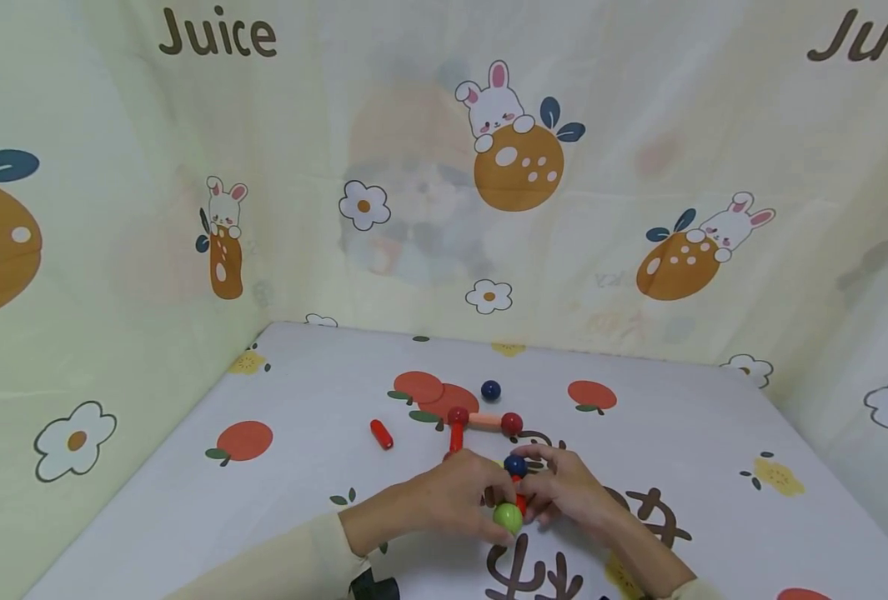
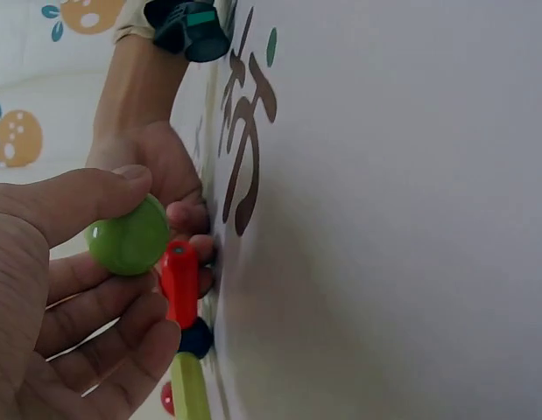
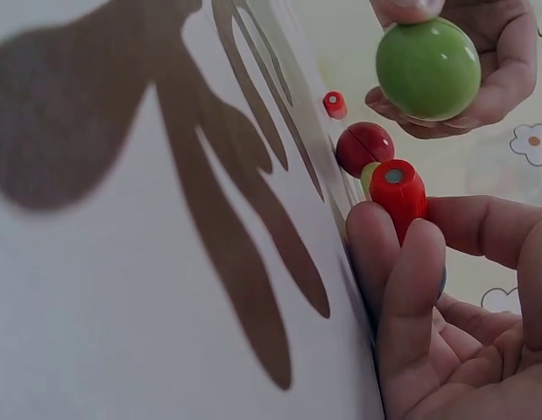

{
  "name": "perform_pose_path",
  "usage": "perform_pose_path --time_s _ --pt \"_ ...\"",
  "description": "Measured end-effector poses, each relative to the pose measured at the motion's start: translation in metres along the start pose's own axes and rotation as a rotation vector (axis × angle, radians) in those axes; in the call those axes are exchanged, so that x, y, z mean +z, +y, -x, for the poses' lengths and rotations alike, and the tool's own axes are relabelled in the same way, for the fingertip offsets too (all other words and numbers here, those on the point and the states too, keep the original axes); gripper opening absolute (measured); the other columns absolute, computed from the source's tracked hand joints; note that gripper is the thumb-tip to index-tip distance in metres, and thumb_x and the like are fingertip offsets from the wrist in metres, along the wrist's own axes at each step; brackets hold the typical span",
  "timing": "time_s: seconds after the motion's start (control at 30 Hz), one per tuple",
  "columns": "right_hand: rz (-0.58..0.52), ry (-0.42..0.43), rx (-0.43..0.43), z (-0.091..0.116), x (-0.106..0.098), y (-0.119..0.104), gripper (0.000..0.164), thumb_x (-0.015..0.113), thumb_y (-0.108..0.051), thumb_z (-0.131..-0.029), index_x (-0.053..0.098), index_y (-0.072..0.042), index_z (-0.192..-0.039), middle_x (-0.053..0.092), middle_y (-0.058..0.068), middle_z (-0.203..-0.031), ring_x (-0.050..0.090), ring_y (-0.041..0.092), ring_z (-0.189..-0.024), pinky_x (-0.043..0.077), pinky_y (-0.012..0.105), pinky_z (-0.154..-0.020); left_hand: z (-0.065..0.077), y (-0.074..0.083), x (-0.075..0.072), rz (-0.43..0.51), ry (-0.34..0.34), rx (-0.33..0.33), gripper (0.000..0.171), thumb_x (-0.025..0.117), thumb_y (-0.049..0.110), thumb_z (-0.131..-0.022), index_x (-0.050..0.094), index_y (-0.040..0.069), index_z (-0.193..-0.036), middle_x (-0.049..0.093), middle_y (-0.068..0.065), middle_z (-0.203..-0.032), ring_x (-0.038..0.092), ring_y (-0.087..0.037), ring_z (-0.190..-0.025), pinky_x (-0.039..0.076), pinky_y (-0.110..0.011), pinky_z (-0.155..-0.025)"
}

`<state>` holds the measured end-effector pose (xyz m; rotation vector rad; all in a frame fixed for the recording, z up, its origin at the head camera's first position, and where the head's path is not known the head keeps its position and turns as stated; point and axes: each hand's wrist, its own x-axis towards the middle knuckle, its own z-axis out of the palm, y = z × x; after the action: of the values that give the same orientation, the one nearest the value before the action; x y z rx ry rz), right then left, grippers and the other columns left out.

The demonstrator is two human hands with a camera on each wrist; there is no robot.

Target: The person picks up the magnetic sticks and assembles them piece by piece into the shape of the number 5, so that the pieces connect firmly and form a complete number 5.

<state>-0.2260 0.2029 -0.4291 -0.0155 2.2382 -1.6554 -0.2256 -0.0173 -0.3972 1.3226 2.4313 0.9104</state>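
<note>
My left hand holds a glossy green ball between thumb and fingers. Just past that ball, my right hand pinches a short red rod, whose near end shows a small grey disc. The rod's other end meets a dark blue ball. In the left wrist view, a yellow-green rod runs on from the blue ball. A gap shows between the green ball and the red rod's free end in the right wrist view. Part of the joined pieces is hidden behind my left hand.
Beyond the hands, a peach rod links two red balls, and another red rod comes off the left one. A loose blue ball lies farther back. Off to the left is a loose red rod. Printed cloth walls surround the table.
</note>
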Motion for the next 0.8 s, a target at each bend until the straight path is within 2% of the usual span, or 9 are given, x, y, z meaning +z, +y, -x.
perform_pose_path --time_s 0.2,0.33,0.63,0.8 --pt "-0.008 -0.035 -0.024 0.000 -0.003 0.001 0.063 0.068 -0.011 -0.085 0.049 -0.003 -0.145 0.071 0.014 -0.072 0.065 0.018 -0.058 0.049 0.023 -0.049 -0.001 0.003 0.004 -0.019 -0.019 -0.020 0.028 0.088 0.027 -0.081 0.075 0.018 -0.103 0.063 0.018 -0.084 0.057 -0.001 -0.080 0.050 -0.013 -0.072" --pt "-0.019 -0.049 -0.044 0.001 -0.004 0.002 0.064 0.067 -0.008 -0.083 0.048 -0.001 -0.144 0.071 0.014 -0.071 0.064 0.017 -0.057 0.047 0.022 -0.047 -0.003 0.005 0.007 -0.096 -0.030 0.012 0.029 0.088 0.030 -0.081 0.074 0.019 -0.105 0.062 0.018 -0.085 0.055 0.001 -0.080 0.048 -0.011 -0.072" --pt "-0.035 -0.063 -0.040 0.001 -0.004 0.002 0.064 0.065 -0.006 -0.082 0.048 0.000 -0.144 0.070 0.014 -0.070 0.065 0.017 -0.058 0.047 0.022 -0.047 -0.008 0.005 0.015 -0.276 -0.049 0.029 0.033 0.086 0.035 -0.082 0.072 0.021 -0.108 0.057 0.017 -0.088 0.049 0.004 -0.081 0.043 -0.009 -0.072" --pt "-0.035 -0.065 -0.029 0.002 -0.005 0.001 0.063 0.063 -0.005 -0.083 0.049 -0.001 -0.144 0.068 0.011 -0.069 0.060 0.015 -0.057 0.048 0.023 -0.048 -0.011 0.006 0.019 -0.311 -0.045 0.067 0.033 0.085 0.034 -0.083 0.072 0.020 -0.110 0.058 0.016 -0.091 0.049 0.005 -0.081 0.042 -0.008 -0.071"
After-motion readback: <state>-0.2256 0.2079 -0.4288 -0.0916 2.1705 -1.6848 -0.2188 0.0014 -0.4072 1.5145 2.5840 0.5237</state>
